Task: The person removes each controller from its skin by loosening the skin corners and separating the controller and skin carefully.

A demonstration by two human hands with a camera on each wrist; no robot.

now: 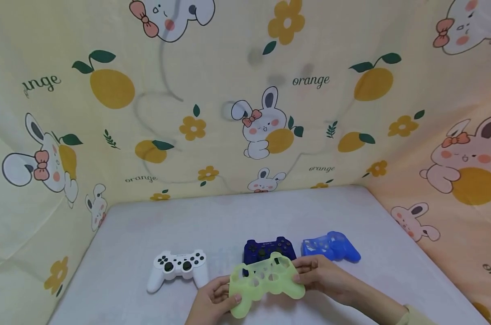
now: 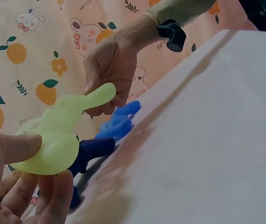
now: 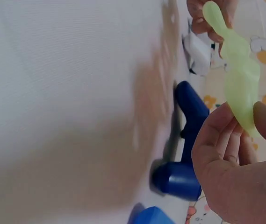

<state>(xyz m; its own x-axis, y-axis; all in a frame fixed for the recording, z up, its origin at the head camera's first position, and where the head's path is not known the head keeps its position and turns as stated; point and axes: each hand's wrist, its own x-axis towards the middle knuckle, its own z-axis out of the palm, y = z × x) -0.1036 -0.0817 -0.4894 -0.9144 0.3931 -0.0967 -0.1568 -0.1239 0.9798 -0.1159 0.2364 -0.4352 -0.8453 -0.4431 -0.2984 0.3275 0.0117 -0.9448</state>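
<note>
Between my two hands, a pale yellow-green silicone controller cover (image 1: 265, 282) is held up off the table, its button openings showing in the head view. My left hand (image 1: 212, 300) pinches its left grip, thumb on top and fingers below. At the other end, my right hand (image 1: 324, 277) pinches the right grip between thumb and fingers. Just behind the cover lies a dark blue game controller (image 1: 265, 249), partly hidden by it. The left wrist view shows the cover (image 2: 60, 130) edge-on, with the dark blue controller (image 2: 93, 151) beneath.
On the white-covered table (image 1: 119, 253), a white game controller (image 1: 178, 266) lies to the left of the cover. A bright blue silicone cover (image 1: 330, 247) lies to the right. Patterned cloth walls (image 1: 229, 54) with rabbits and oranges enclose the table at the back and sides.
</note>
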